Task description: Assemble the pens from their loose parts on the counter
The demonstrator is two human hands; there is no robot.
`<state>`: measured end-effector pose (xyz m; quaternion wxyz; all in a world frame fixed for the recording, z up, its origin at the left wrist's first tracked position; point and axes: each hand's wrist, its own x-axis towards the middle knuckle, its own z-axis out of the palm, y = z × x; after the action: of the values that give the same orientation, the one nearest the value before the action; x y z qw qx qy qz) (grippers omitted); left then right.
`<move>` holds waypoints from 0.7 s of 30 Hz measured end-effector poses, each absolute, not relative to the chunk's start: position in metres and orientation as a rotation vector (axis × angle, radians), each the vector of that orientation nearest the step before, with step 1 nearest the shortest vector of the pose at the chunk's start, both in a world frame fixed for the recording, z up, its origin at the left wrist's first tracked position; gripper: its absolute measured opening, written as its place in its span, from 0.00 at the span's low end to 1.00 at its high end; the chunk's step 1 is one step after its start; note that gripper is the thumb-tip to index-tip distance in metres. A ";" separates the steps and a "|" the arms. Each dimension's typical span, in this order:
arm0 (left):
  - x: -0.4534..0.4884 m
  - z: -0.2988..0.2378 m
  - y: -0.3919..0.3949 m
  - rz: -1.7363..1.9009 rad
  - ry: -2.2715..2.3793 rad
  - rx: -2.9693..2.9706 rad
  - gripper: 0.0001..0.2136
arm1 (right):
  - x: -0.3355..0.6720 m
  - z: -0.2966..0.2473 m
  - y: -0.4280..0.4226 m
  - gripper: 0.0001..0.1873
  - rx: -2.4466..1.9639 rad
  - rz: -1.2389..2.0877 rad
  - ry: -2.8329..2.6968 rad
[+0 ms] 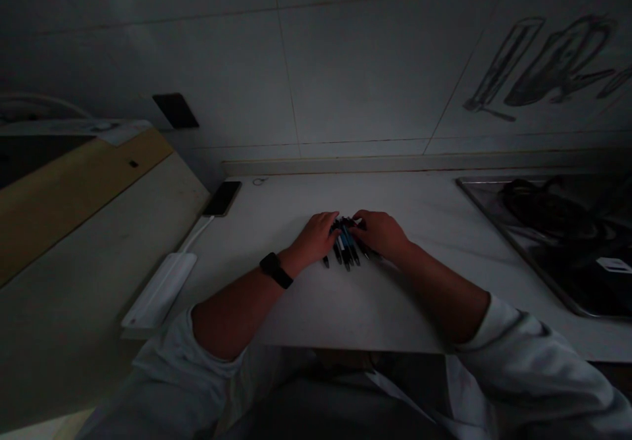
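Observation:
Several pens (347,246), black and blue, lie in a loose bunch on the white counter (306,308), their ends fanned towards me. My left hand (318,232) curls around the bunch from the left, thumb and fingers against the pens. From the right, my right hand (380,230) closes on the pens at that side, its fingers bent over their far ends. The palms and some fingertips are hidden, and the dim light blurs the finer details. A black watch (276,270) is on my left wrist.
A phone (222,198) lies at the back left, with a white cable (198,232) running to a white power strip (160,290). A large box-like panel (99,242) stands at the left. A sink (523,249) holding dark items is at the right. A tiled wall (355,78) rises behind.

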<state>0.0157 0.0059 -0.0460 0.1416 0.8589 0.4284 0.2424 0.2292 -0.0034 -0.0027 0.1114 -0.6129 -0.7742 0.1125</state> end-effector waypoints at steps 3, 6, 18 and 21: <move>0.022 -0.049 0.006 0.720 1.223 2.461 0.26 | 0.233 -0.002 0.001 0.18 -1.790 0.373 -2.279; 0.028 -0.049 0.006 0.733 1.215 2.479 0.26 | 0.242 -0.004 0.008 0.17 -1.808 0.389 -2.258; 0.048 -0.045 0.012 0.695 1.231 2.514 0.29 | 0.265 -0.013 0.020 0.18 -1.803 0.436 -2.244; 0.053 -0.044 0.012 0.694 1.203 2.507 0.31 | 0.263 -0.011 0.018 0.17 -1.805 0.527 -2.233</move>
<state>0.0525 0.0116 -0.0440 0.1375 0.8664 0.4157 0.2400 0.2629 0.0183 -0.0113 0.1111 -0.6144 -0.7602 0.1795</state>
